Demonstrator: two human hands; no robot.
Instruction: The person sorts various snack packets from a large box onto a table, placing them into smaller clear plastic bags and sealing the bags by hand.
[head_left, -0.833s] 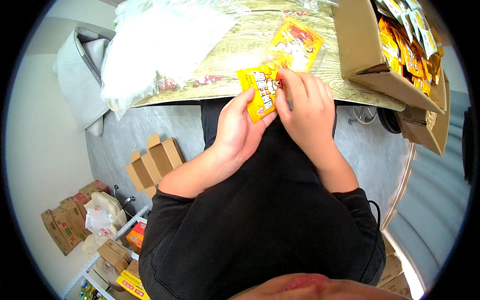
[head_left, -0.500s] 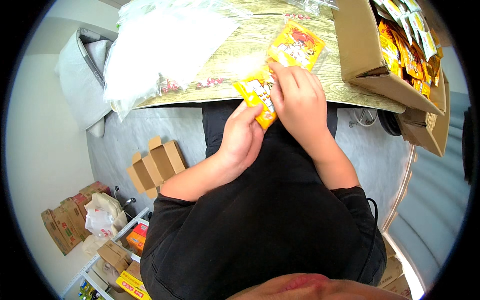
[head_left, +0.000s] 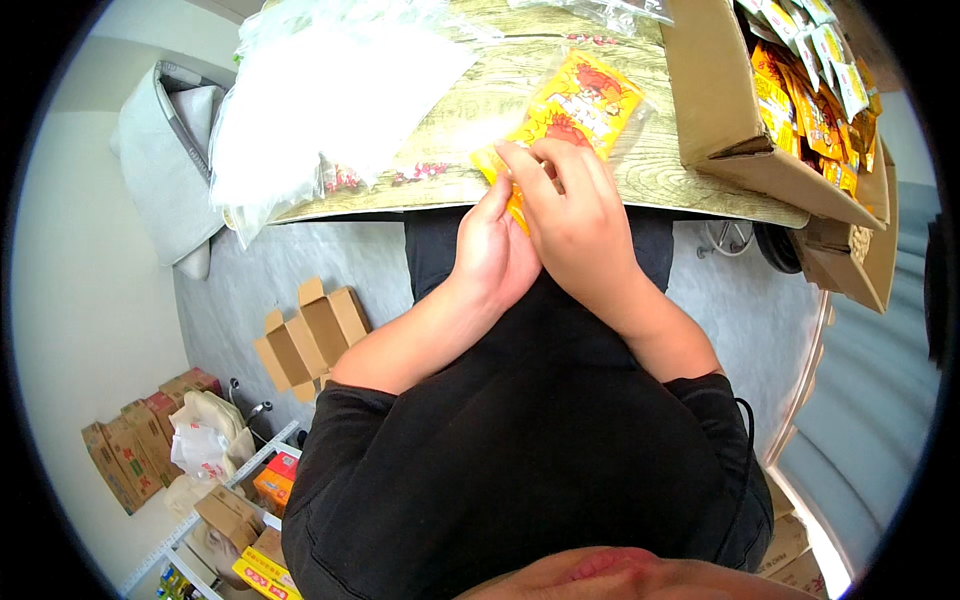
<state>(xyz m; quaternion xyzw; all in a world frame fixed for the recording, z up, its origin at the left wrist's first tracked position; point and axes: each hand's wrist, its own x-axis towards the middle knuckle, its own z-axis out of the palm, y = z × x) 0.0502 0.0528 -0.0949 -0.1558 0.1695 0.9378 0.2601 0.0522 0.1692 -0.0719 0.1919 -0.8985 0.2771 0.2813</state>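
Note:
At the table's near edge, a yellow-orange packet (head_left: 487, 160) is held between my two hands, mostly covered by the fingers. My left hand (head_left: 492, 245) grips its near end from below, thumb raised along it. Bent over the packet's near part is my right hand (head_left: 578, 205), its fingertips closed close to the left thumb. Just beyond, a second yellow-orange packet (head_left: 600, 95) with a red cartoon print lies on the table in a clear plastic bag. The held packet's far end overlaps it; where one stops and the other starts is hard to make out.
Clear plastic bags (head_left: 330, 120) are piled on the left of the wood-grain table (head_left: 440, 120). At the right stands an open cardboard box (head_left: 715, 90) filled with yellow-orange and white packets (head_left: 815, 110). An open small carton (head_left: 312, 338) lies on the floor.
My right hand has slid left and nearer, over the packet toward the left thumb. The held packet has shifted slightly away from me and now meets the bagged one.

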